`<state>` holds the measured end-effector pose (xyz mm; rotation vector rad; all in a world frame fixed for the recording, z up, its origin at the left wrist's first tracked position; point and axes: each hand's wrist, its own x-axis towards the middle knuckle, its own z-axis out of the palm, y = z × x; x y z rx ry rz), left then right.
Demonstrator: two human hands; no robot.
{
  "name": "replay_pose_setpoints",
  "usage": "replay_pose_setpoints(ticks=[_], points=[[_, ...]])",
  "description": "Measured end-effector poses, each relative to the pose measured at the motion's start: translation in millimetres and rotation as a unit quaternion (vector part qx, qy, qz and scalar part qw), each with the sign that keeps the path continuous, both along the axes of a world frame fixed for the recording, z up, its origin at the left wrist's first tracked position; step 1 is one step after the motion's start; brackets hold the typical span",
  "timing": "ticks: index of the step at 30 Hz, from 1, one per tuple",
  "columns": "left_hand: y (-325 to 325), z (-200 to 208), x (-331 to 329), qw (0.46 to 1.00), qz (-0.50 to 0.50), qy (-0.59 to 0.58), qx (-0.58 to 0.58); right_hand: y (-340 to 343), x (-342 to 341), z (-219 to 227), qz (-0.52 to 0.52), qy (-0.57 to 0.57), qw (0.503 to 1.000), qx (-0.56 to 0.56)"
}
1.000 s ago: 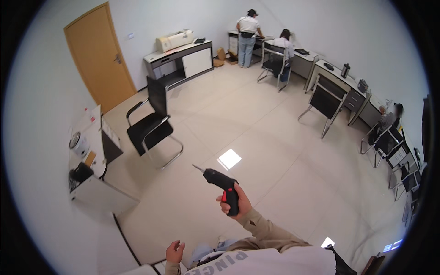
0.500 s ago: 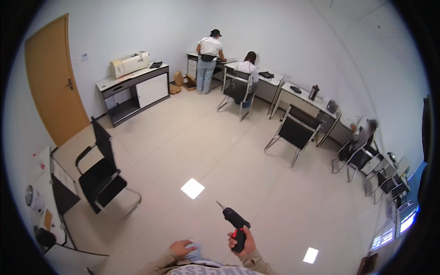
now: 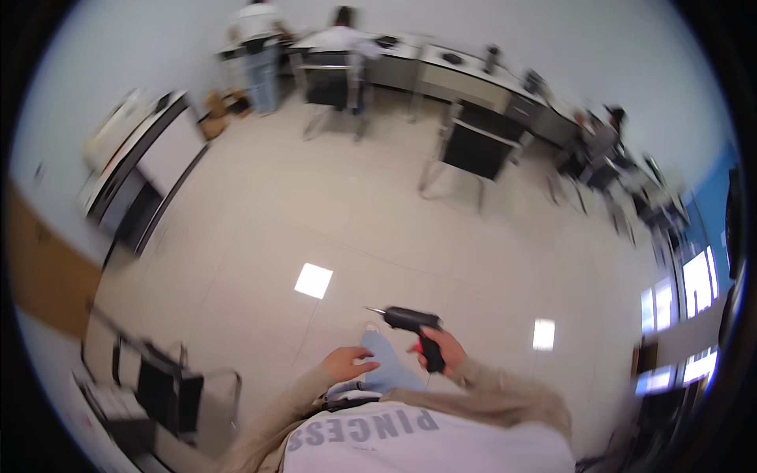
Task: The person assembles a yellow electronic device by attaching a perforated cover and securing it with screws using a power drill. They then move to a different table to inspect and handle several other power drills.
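Note:
My right hand point(image 3: 446, 351) grips the handle of a black pistol-shaped cordless screwdriver point(image 3: 412, 318), held in front of my body. A red part shows by my fingers, and the thin metal bit points left. My left hand point(image 3: 345, 364) is empty beside my thigh, its fingers loosely apart, a short way left of the screwdriver. Below both hands, my leg in light blue trousers point(image 3: 380, 355) extends forward over the floor.
A black chair point(image 3: 478, 143) stands ahead at a row of desks point(image 3: 464, 83). Two people point(image 3: 259, 55) work at the back left, and another person point(image 3: 603, 134) sits at right. A cabinet point(image 3: 173, 142) stands at left, with a chair point(image 3: 169, 386) at lower left.
My view has swung right and downward. The screwdriver has turned to point more directly left. My left hand has lifted off my leg and moved nearer to it.

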<state>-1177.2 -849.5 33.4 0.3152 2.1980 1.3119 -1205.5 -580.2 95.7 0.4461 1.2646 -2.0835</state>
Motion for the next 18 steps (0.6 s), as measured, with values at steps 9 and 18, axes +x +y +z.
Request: replay_pose_setpoints(ticks=[9, 18], points=[[-71, 179, -187, 0.922, 0.066, -0.027, 0.381, -148, -313, 31, 0.323, 0.114, 0.931, 0.124], [-6, 291, -460, 0.899, -0.240, 0.302, 0.208, -304, -440, -7, 0.356, 0.155, 0.921, 0.030]])
